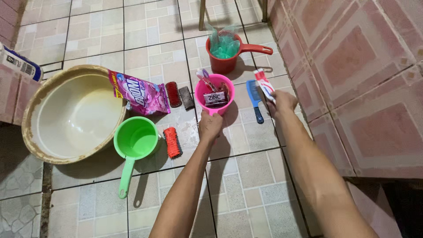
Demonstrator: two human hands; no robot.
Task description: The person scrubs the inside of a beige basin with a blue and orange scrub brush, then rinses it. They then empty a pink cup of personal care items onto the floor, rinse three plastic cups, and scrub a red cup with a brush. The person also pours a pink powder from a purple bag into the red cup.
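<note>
**Pink cup crowded, tube still outside**

Left hand (210,125) fingers clamp the near rim of the pink cup (214,93) on the tiled floor (246,176). Right hand (280,102) pinches a toothpaste tube (265,84) just right of it (blue comb (254,98) between). Packed sachets might tip the cup

Tiled floor (246,176), big basin (72,115) sitting left, green dipper (134,143) touching it, purple sachet (139,94), red brush (172,142), blue comb (254,99), red dipper (225,55) holding green plastic behind.
</note>
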